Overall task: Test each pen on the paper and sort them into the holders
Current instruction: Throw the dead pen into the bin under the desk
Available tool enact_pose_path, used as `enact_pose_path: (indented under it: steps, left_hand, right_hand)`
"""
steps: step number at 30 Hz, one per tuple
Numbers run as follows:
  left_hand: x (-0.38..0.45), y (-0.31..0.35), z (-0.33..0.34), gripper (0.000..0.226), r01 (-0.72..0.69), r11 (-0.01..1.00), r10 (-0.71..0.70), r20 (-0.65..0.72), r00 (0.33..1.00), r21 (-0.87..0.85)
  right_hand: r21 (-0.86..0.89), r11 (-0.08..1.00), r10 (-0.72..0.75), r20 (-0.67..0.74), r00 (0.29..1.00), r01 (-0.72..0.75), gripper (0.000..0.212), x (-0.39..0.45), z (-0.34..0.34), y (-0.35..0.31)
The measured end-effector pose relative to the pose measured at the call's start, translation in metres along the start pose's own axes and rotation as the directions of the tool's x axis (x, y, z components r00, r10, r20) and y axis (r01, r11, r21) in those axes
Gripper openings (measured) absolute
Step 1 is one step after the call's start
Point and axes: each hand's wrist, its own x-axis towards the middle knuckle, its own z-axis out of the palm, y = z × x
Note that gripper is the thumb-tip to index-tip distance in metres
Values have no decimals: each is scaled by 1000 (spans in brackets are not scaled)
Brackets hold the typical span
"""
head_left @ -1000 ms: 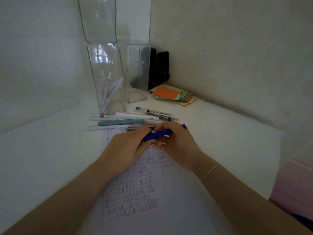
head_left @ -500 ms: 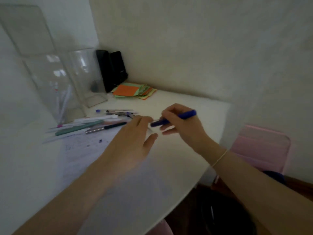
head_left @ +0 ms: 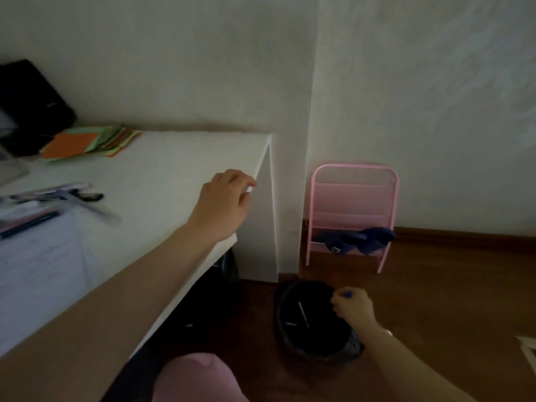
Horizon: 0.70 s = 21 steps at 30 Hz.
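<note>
Pinched in the curled fingers of the right hand (head_left: 352, 307), the blue pen (head_left: 347, 293) shows only its tip, poking out just above the near-right rim of the black bin (head_left: 290, 338) on the floor. Left hand (head_left: 224, 204) rests on the right edge of the white desk (head_left: 162, 169), fingers loosely curled over the corner, holding nothing.

Step in hand, as a judgement: disposal of a pen that failed its test. The next move calls for releasing the pinch over the bin opening, then returning to the desk for another pen.

Containers: the bin holds at least 2 pale stick-like items, likely discarded pens. The holders are not in view. Untested pens (head_left: 58, 195) lie in a blurred cluster at the far left of the desk, beside the paper (head_left: 37, 265).
</note>
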Motion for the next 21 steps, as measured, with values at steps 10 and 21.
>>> enact_pose_path:
  steps: [10,21]
  left_hand:
    - [-1,-3,4,23,-10,1000,9,-74,997,-16]
    - [-14,-19,-45,27,171,930,-243,-196,950,-327]
  right_hand:
    - [193,972,130,40,991,-135,15,44,14,-18]
    - [169,622,-744,-179,644,765,25,-92,29,-289]
